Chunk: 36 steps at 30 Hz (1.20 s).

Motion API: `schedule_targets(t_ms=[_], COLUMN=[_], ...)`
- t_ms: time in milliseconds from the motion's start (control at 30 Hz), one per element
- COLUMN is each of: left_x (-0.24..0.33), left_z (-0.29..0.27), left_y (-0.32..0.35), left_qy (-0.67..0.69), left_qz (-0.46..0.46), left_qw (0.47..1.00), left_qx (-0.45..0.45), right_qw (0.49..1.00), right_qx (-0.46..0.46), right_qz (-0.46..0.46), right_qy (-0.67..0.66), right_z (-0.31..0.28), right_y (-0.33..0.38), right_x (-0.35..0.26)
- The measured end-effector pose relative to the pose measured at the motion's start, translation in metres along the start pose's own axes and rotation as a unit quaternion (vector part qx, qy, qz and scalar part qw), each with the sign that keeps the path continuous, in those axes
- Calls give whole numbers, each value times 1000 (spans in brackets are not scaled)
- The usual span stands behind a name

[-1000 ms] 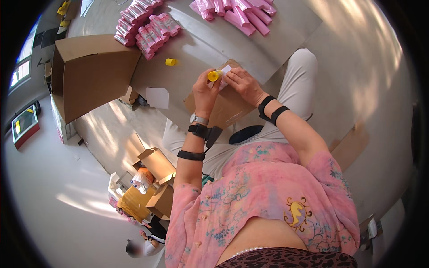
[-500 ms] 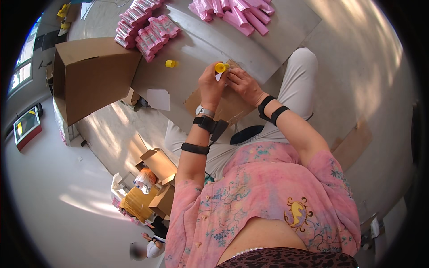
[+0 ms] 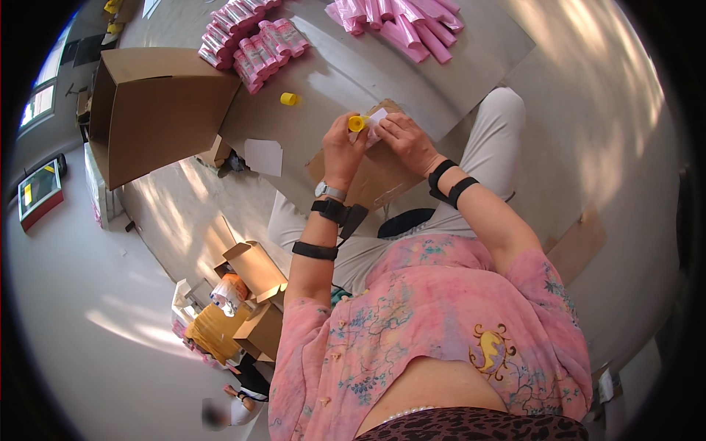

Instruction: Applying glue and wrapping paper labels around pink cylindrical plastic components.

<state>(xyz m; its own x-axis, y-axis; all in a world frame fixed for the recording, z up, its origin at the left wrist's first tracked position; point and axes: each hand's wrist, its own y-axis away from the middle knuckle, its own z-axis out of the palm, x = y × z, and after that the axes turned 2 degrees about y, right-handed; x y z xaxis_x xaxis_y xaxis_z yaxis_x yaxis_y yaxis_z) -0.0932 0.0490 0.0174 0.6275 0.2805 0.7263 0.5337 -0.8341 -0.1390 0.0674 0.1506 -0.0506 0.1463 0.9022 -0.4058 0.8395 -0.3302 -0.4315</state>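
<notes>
My left hand point(image 3: 343, 144) pinches a small yellow cap point(image 3: 357, 123) at its fingertips, and my right hand point(image 3: 407, 141), just beside it, is closed on a small white piece point(image 3: 376, 123) that touches the cap; what that piece is I cannot tell. I judge this item to be mid-assembly. A second yellow cap point(image 3: 289, 98) lies on the tabletop point(image 3: 331, 73) beyond my left hand, untouched. Farther out from both hands, bundled pink packages point(image 3: 250, 40) sit in rows and loose pink tubes point(image 3: 401, 22) lie heaped, so I reckon plenty remains. An open cardboard box point(image 3: 158, 106) stands well left of my left hand.
</notes>
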Motion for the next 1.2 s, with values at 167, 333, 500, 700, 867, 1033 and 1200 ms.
schedule_targets(t_ms=[167, 333, 500, 700, 867, 1033, 1200], left_x=[-11, -29, -46, -48, -88, -139, -157], left_z=[-9, -29, -82, -105, -85, -78, -64], left_y=[8, 20, 29, 36, 13, -19, -20], left_qy=[16, 54, 447, 705, 474, 6, -1], left_qz=[-17, -74, -244, -226, -226, -147, -155], left_qw=[1000, 996, 848, 657, 835, 946, 941], left_qx=[16, 25, 148, 137, 166, 289, 301], right_qw=[1000, 1000, 1000, 1000, 999, 999, 999], right_qx=[-7, -13, -16, -16, -25, -35, -38], right_qz=[-3, -9, -13, -18, -24, -22, -18], right_qy=[6, 17, -3, 2, 13, 14, 17], right_z=[2, 0, 0, -4, -6, -7, -6], right_y=[2, -2, -3, -6, -12, -14, -11], right_x=[2, -1, 0, 1, -3, -7, -4])
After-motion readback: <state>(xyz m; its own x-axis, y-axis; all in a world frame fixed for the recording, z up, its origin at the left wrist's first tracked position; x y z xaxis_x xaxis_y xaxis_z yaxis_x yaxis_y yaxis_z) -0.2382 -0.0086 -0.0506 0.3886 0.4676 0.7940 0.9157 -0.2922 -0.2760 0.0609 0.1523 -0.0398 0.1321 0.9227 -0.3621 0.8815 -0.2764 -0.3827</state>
